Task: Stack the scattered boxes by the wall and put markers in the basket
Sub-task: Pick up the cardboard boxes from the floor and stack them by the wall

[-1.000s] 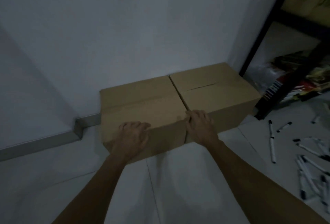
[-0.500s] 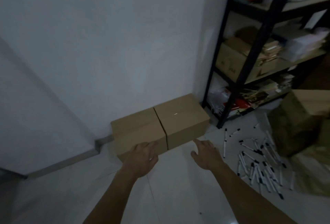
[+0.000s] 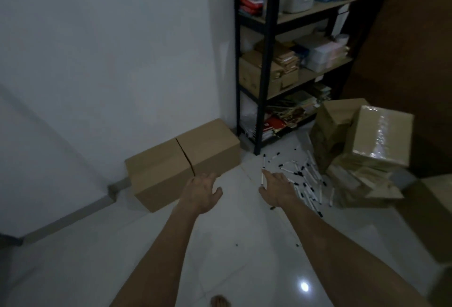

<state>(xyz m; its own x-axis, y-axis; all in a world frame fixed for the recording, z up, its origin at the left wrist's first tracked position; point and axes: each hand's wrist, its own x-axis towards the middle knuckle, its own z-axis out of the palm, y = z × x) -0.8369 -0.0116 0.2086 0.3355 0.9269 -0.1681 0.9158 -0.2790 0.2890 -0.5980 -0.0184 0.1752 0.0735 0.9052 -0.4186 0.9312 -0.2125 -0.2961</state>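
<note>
Both hands empty, left hand and right hand spread; two boxes at wall, leaning box pile beside loose markers: slip or topple risk.

Two boxes against wall; shelf right; markers before shelf.

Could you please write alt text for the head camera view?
Two open hands, left and right, reach over a white floor toward two boxes against the wall. Markers lie scattered beside a box pile and a shelf.
</note>
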